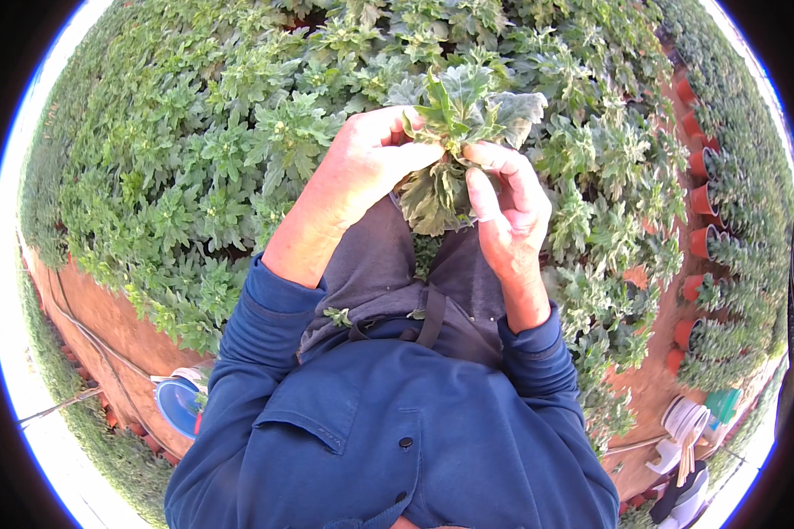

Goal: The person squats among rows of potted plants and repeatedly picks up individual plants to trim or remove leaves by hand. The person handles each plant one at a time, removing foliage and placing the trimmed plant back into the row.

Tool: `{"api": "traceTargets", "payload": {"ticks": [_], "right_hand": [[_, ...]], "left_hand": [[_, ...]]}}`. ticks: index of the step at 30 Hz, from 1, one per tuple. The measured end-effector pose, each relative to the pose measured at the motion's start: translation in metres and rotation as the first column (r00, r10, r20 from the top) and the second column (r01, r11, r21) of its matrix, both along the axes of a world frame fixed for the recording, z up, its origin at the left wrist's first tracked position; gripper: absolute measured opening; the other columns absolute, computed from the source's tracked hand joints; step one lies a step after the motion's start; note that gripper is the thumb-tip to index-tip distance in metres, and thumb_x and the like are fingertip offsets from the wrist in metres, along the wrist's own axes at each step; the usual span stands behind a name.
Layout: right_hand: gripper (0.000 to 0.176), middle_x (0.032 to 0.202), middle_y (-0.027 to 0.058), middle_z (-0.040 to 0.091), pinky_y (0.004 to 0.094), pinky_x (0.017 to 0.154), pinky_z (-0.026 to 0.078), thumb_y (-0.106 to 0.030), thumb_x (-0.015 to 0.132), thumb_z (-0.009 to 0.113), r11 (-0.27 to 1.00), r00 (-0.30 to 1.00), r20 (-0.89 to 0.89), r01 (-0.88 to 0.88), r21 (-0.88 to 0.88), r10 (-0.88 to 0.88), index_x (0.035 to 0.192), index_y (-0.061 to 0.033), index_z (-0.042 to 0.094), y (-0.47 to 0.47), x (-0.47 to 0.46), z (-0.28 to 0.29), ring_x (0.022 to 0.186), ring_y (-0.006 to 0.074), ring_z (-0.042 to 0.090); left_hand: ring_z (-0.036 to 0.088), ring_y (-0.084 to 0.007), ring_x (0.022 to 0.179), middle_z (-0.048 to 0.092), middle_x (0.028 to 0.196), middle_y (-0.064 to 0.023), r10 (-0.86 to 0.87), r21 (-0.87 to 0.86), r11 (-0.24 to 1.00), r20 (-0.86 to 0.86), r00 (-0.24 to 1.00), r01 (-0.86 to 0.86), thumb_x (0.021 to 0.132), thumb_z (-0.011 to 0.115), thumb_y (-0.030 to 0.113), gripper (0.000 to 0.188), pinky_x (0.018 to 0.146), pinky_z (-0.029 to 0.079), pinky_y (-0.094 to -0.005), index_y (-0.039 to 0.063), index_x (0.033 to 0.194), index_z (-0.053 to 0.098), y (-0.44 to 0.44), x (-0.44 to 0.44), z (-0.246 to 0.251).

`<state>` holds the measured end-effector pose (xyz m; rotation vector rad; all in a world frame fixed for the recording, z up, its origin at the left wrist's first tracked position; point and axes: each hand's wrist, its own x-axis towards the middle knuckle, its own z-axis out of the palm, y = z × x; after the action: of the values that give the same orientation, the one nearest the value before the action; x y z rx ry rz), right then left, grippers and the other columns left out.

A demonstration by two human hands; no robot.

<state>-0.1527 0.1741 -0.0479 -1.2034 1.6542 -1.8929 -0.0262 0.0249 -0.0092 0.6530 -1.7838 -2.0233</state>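
Observation:
Both hands meet at the top of one leafy chrysanthemum plant (pixel 460 109), held up over my knees. My left hand (pixel 370 155) comes from the left, its thumb and fingers pinching the stem just below the upper leaves. From the right, my right hand (pixel 513 198) touches the same spot with thumb and index finger. Larger, drooping leaves (pixel 433 198) hang under the fingertips. Below them, the lower part of the plant is partly hidden by the leaves and hands. A small leafy piece (pixel 337 317) lies on my lap.
Dense chrysanthemum plants (pixel 205 152) surround me in front and at both sides. Orange pots (pixel 701 200) line a dirt path on the right. A blue bucket (pixel 177 405) stands at the lower left, near a hose (pixel 106 347). White containers (pixel 686 418) are at the lower right.

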Motion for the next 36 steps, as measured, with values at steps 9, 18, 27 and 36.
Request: {"api": "traceTargets", "payload": {"ticks": [9,18,27,36], "right_hand": [[0.024,0.112,0.0081,0.068,0.0284,0.093,0.049,0.000,0.092,0.067,1.000,1.000,-0.016,0.009,-0.002,-0.009,0.116,-0.0021,0.069,-0.002,0.000,-0.001,0.103,0.0154,0.064],[0.027,0.109,0.0042,0.070,0.0241,0.083,0.050,-0.003,0.090,0.072,0.998,0.996,0.067,0.061,0.035,-0.063,0.117,-0.0027,0.069,-0.001,0.002,0.002,0.093,0.0099,0.063],[0.025,0.106,0.0028,0.070,0.0248,0.084,0.052,-0.004,0.088,0.077,0.988,0.986,0.083,0.136,0.074,-0.142,0.112,-0.0042,0.070,-0.004,-0.002,0.005,0.093,0.0092,0.065],[0.019,0.104,0.0045,0.070,0.0255,0.085,0.053,-0.002,0.090,0.075,0.994,0.993,0.060,0.103,0.023,-0.104,0.108,-0.0030,0.071,-0.001,-0.011,-0.001,0.093,0.0103,0.066]], "left_hand": [[0.063,-0.0077,0.089,0.070,0.102,-0.0026,0.097,-0.145,0.986,0.080,0.992,-0.085,0.095,0.064,0.007,0.021,0.078,0.050,-0.0238,0.000,0.114,0.067,0.005,0.000,-0.009],[0.058,-0.0037,0.081,0.068,0.093,0.0018,0.107,0.120,0.987,-0.003,0.994,-0.106,0.099,0.066,0.017,0.017,0.071,0.045,-0.0206,0.002,0.106,0.070,0.014,-0.006,-0.009],[0.062,-0.0053,0.087,0.070,0.100,-0.0012,0.083,-0.021,0.996,-0.025,0.996,-0.084,0.098,0.065,0.009,0.019,0.077,0.049,-0.0209,-0.001,0.114,0.067,0.024,-0.009,-0.011],[0.064,-0.0072,0.090,0.069,0.102,-0.0010,-0.034,0.132,0.990,-0.088,0.996,0.045,0.096,0.060,0.003,0.018,0.081,0.051,-0.0234,-0.001,0.112,0.067,0.014,-0.006,-0.006]]}}
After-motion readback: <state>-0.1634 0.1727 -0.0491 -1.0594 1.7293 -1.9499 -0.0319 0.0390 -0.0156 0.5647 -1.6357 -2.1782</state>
